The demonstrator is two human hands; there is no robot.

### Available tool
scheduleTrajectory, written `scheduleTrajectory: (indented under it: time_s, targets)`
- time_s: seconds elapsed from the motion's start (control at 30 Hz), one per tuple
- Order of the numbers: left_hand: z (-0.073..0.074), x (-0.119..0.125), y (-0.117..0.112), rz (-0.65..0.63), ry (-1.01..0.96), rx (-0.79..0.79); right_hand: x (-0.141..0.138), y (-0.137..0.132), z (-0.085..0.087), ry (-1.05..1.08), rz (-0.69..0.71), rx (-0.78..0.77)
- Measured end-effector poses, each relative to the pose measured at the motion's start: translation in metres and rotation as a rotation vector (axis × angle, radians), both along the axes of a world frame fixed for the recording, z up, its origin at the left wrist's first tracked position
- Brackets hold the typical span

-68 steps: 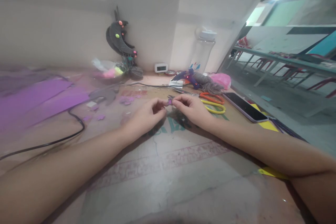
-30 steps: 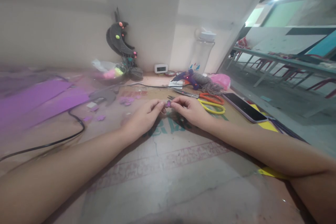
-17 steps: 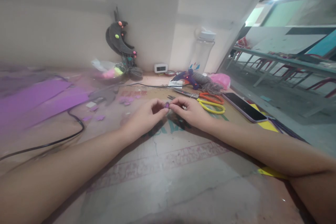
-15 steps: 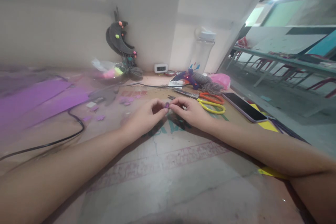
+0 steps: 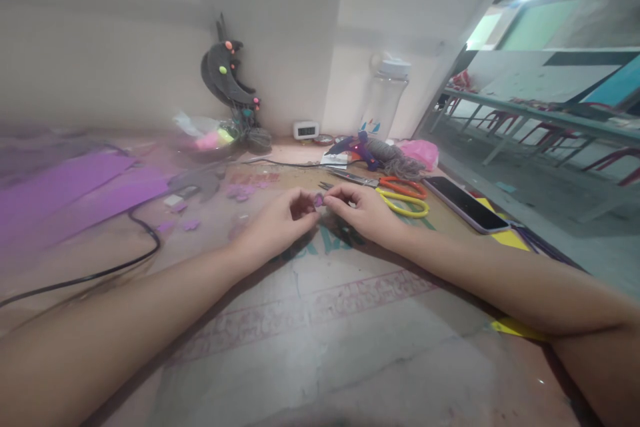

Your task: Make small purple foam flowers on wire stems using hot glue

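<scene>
A small purple piece (image 5: 319, 199), likely a foam cutout, is between my two hands over the table. My right hand (image 5: 367, 213) pinches it between thumb and forefinger. On the other side, my left hand (image 5: 285, 217) has its thumb lowered away from its curled forefinger, whose tip is close against the piece; whether it touches is hard to tell. Just beyond my right hand lie scissors with orange handles (image 5: 404, 187) and scissors with yellow handles (image 5: 403, 203). Purple flower-shaped cutouts (image 5: 241, 192) are scattered left of my left hand.
Purple sheets (image 5: 85, 190) and a black cord (image 5: 150, 250) lie left. Toward the wall stand a grey crescent decoration (image 5: 225, 73), a small clock (image 5: 306, 130) and a bottle (image 5: 384, 100). A glue gun (image 5: 367, 150), grey yarn (image 5: 393, 157) and phone (image 5: 465, 205) are right.
My left thumb has moved down and away from the purple piece, so more of the piece shows. My right hand keeps its pinch in nearly the same place.
</scene>
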State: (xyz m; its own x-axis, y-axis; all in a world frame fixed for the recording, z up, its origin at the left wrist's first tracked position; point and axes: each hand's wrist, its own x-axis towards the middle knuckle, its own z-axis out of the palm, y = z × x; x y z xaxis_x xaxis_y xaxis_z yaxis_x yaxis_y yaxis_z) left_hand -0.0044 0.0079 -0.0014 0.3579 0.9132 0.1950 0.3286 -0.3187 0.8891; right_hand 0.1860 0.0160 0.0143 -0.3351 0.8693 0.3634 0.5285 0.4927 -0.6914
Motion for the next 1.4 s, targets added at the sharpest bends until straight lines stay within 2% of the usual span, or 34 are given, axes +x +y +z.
scheduleTrajectory:
  time_s: [0.17,0.37,0.6,0.9,1.1,1.4]
  targets:
    - [-0.0031,-0.0014,0.0053,0.078,-0.031,0.036,0.0005,0.0012,-0.0005,0.029,-0.005,-0.013]
    - [-0.0006,-0.0028,0.0085,0.145,-0.063,-0.029,0.0009,0.0026,-0.0019,0.051,-0.009,-0.025]
    - [-0.0004,-0.0043,0.0089,0.096,0.022,0.059,0.0003,0.0025,-0.0034,0.065,-0.017,-0.044]
    - [0.0029,-0.0039,0.0067,0.131,-0.019,0.006,0.0001,-0.0005,0.0000,-0.002,-0.025,-0.048]
    - [0.0003,-0.0042,0.0081,0.083,0.003,0.048,0.0006,0.0006,-0.0012,-0.023,-0.019,-0.041]
    - [0.0044,-0.0040,0.0057,0.061,0.046,0.031,0.0018,0.0026,-0.0042,-0.024,-0.001,-0.039]
